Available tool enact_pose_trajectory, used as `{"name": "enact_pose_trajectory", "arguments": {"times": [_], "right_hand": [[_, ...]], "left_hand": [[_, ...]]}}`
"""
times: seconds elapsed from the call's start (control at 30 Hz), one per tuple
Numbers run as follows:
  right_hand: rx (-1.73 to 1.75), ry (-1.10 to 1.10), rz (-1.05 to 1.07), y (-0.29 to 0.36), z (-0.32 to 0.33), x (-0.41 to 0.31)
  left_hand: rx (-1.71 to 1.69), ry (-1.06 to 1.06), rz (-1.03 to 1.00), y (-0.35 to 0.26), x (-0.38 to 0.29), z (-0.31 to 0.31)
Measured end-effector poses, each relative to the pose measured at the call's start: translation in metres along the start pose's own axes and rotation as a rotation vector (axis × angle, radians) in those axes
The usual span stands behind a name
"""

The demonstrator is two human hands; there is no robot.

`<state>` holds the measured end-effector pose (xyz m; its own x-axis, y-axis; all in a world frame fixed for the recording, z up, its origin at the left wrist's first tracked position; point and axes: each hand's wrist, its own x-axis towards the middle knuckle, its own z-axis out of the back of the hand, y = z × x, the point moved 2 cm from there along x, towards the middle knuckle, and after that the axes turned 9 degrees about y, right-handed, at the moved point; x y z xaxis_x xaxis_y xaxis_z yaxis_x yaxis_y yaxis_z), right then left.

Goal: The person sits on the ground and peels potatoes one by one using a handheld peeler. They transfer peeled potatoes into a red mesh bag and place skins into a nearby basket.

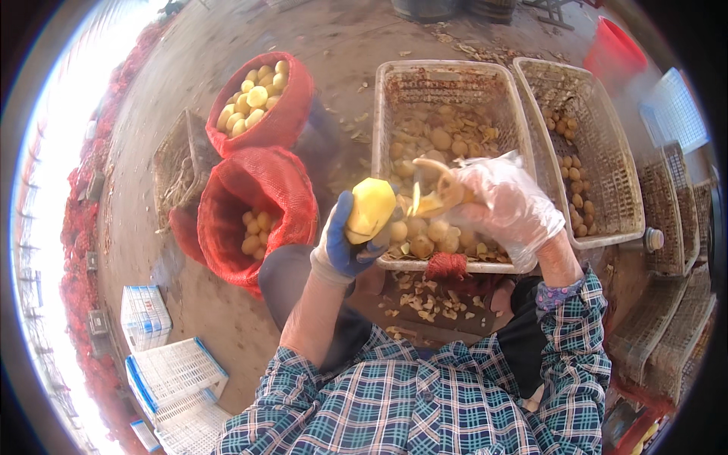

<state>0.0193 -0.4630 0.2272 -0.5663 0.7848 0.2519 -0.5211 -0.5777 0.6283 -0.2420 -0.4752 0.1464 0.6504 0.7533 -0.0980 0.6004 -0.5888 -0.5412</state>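
My left hand (351, 239), in a blue-and-white work glove, grips a mostly peeled yellow potato (371, 209) beside the near left edge of a plastic crate (455, 69). At the potato's right, my right hand (500, 199), in a clear plastic glove, is closed around a blurred tan implement, which looks like a peeler (446, 185). Yellowish strips show by it; its blade cannot be made out. Beneath both hands the crate holds unpeeled potatoes (422, 245) and peelings. A red mesh sack (298, 102) at the upper left is full of peeled potatoes (242, 103).
Another red mesh sack (284, 182) with potatoes stands left of my knee. A second crate (617, 148) with small potatoes adjoins the first on the right. Peelings (432, 298) litter the floor between my feet. White baskets (176, 369) lie lower left; stacked crates (660, 210) line the right.
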Motion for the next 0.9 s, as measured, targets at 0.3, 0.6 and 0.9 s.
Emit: {"name": "enact_pose_trajectory", "arguments": {"times": [0.3,0.6,0.9], "right_hand": [[-0.057,0.075,-0.406,-0.052,0.01,-0.015],[-0.376,0.63,-0.741,-0.131,-0.119,-0.021],[-0.408,0.789,-0.897,-0.151,-0.138,-0.03]], "left_hand": [[0.143,-0.016,0.01,-0.02,-0.013,-0.003],[0.525,0.065,-0.376,-0.118,0.028,-0.045],[0.618,-0.084,-0.653,-0.127,0.013,-0.025]]}}
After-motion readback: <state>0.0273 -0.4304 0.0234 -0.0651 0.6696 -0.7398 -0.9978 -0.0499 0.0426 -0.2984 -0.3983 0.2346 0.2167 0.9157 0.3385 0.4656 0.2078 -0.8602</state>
